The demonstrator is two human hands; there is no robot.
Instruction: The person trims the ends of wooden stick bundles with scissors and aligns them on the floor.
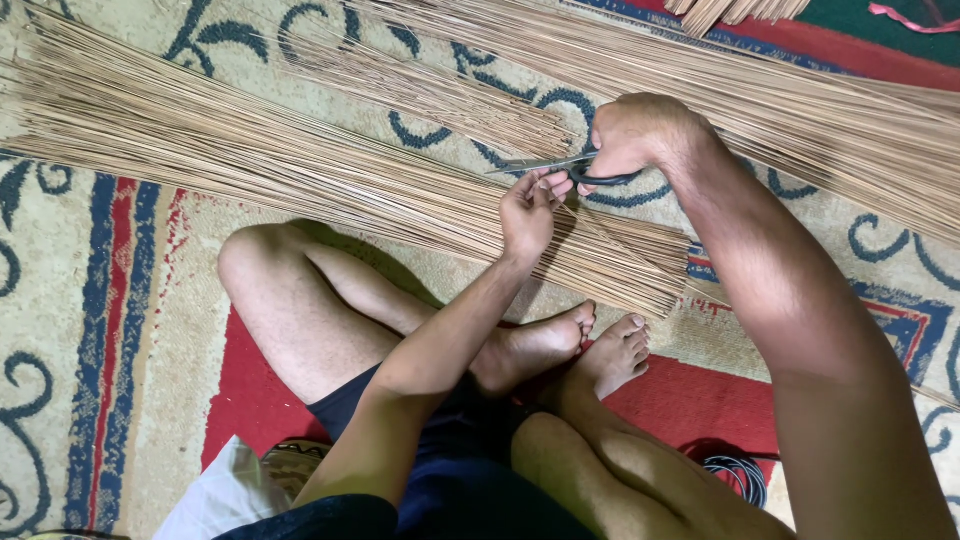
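head view: person seated cross-legged on patterned carpet [90, 330].
right hand [640, 135]: fingers closed through black scissors [565, 168] handles, blades pointing left.
left hand [527, 210]: fingertips pinched on thin sticks just below blades.
stick bundle [300, 170]: fanned across carpet, ahead of feet.

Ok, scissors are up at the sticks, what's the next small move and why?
Probably close the scissors. The right hand has its fingers in the handles with the blades open, pointing left, and the left hand pinches something just below them, above the sticks; what it pinches is too thin to tell.
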